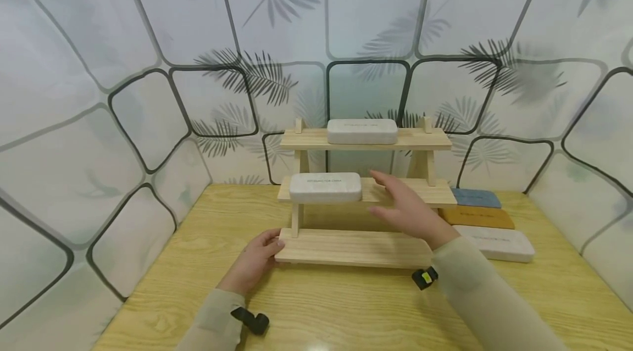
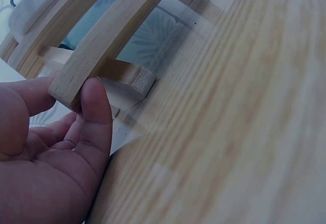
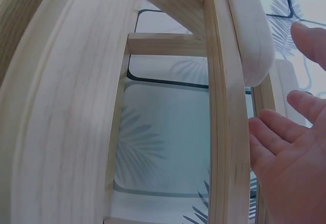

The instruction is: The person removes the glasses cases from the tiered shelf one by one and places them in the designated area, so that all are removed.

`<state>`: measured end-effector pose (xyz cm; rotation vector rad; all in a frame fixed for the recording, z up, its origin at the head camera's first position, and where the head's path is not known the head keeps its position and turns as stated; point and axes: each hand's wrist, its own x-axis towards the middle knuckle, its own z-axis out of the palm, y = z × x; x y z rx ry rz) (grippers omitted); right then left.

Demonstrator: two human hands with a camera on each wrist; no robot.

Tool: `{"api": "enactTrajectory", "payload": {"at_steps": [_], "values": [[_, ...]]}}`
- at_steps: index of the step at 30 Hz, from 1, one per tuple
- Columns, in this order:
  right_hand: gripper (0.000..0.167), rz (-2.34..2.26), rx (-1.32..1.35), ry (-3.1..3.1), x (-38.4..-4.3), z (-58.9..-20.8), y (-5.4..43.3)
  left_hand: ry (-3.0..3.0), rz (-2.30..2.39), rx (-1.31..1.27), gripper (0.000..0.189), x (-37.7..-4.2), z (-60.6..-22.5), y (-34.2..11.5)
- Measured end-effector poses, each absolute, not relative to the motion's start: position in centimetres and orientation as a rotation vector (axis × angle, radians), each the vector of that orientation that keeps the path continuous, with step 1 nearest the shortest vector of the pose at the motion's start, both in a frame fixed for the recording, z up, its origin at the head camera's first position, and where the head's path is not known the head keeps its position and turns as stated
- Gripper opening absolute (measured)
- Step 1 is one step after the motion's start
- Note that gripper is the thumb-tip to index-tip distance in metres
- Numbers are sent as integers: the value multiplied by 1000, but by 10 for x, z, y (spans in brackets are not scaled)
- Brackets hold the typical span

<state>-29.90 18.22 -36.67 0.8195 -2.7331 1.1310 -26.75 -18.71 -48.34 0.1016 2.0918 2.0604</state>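
A three-tier wooden shelf stand [image 1: 353, 246] stands on the table. My left hand [image 1: 254, 260] grips the left end of its lowest board; the left wrist view shows the thumb and fingers pinching that board end [image 2: 86, 71]. One white glasses case [image 1: 325, 187] lies on the left part of the middle board. Another white case [image 1: 362, 131] lies near the centre of the top board. My right hand [image 1: 410, 211] is just right of the middle case, over the middle board, fingers extended and thumb apart. In the right wrist view nothing is between its fingers [image 3: 280, 127].
Right of the stand, a blue case [image 1: 476, 198], an orange-brown case [image 1: 478, 217] and a white case [image 1: 497, 243] lie in a row on the wood-grain table [image 1: 321, 307]. Patterned curtain-like walls [image 1: 277, 21] enclose the back and sides.
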Motion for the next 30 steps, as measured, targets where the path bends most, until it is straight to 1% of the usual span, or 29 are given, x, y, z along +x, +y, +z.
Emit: {"api": "enactTrajectory", "payload": {"at_steps": [13,18,24,30], "values": [[88,1158,733,-2788,-312,-361,163,2092,2053,117,53,-267,-482,-188],[87,1215,742,-2787,-319,-363,159,2103,2038,105,54,-267,-480,-187],[91,1303,754,-2801,-325,-363,154,2098,2039,93,53,-267,-481,-188],[94,1162,780,-2833,-332,-361,147,2095,2041,91,52,-268,-482,-187]]}}
